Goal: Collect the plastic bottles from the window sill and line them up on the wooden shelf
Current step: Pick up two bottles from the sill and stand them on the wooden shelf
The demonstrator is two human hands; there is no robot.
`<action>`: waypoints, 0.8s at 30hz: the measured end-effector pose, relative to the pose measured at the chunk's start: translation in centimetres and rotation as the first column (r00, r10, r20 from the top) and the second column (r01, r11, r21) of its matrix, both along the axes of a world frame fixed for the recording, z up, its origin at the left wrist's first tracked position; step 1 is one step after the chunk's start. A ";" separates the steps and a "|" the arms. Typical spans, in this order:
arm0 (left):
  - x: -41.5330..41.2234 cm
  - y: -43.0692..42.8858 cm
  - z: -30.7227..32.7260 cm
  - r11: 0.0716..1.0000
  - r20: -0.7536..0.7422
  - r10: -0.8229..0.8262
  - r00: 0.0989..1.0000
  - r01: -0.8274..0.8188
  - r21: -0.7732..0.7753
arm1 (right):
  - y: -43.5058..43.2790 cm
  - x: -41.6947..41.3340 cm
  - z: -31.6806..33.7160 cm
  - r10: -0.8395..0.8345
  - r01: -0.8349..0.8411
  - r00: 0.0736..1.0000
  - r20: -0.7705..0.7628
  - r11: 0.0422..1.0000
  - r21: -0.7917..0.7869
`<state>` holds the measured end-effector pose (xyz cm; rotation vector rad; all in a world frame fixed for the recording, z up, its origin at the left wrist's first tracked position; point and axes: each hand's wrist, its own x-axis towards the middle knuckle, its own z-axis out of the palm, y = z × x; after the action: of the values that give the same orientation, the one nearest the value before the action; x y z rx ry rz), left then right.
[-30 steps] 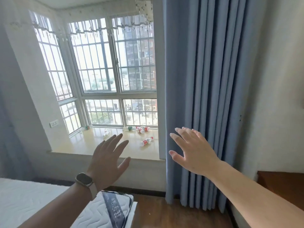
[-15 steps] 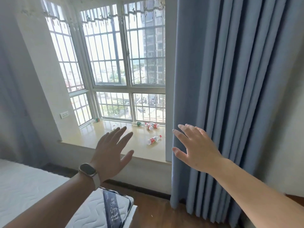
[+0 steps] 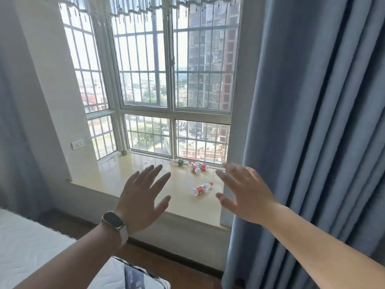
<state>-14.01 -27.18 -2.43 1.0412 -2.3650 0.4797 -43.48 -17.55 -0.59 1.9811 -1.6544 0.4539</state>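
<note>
Daylit bay window ahead: left hand (image 3: pixel 143 197) and right hand (image 3: pixel 245 192) spread wide, holding nothing, now nearer the window sill (image 3: pixel 116 180) than 1 second ago; nearest bottle (image 3: pixel 202 188) lies between them, 3 more bottles (image 3: pixel 192 164) behind, none collected yet

A barred bay window (image 3: pixel 175 80) admits daylight, flanked by a blue curtain (image 3: pixel 312 122) at right, with a wall socket (image 3: pixel 77 144), a white mattress (image 3: pixel 31 247) and dark wooden floor (image 3: pixel 177 270) below.
</note>
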 end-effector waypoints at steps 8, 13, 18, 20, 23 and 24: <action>0.6 -11.7 -1.4 1.000 0.004 -0.003 1.000 0.004 -0.009 | -10.8 1.4 -0.3 -0.022 0.020 0.999 -0.048 0.999 -0.030; 1.1 -16.4 -2.2 0.999 -0.009 0.020 1.000 -0.020 0.037 | -16.3 1.6 -0.5 -0.008 0.008 0.999 -0.049 1.000 -0.002; 0.5 -20.1 -3.5 0.995 -0.010 0.054 0.998 -0.053 0.082 | -20.5 0.3 -1.3 0.014 -0.014 1.000 0.006 0.999 0.031; -0.1 -21.6 -3.8 0.995 0.005 0.063 0.998 -0.063 0.083 | -22.4 -0.9 -1.6 0.003 -0.004 1.000 0.009 0.998 0.055; -1.2 -24.2 -3.9 0.992 0.017 0.083 0.996 -0.084 0.096 | -25.7 -2.6 -2.4 0.000 -0.002 1.000 0.015 0.996 0.091; -1.7 -25.0 -4.0 0.991 0.024 0.088 0.996 -0.090 0.098 | -26.8 -3.2 -2.8 0.003 -0.004 1.000 0.014 0.995 0.101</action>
<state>-15.71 -52.18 -6.47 1.1964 -2.3884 0.4104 -46.65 -44.34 -3.39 2.0580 -1.7128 0.3930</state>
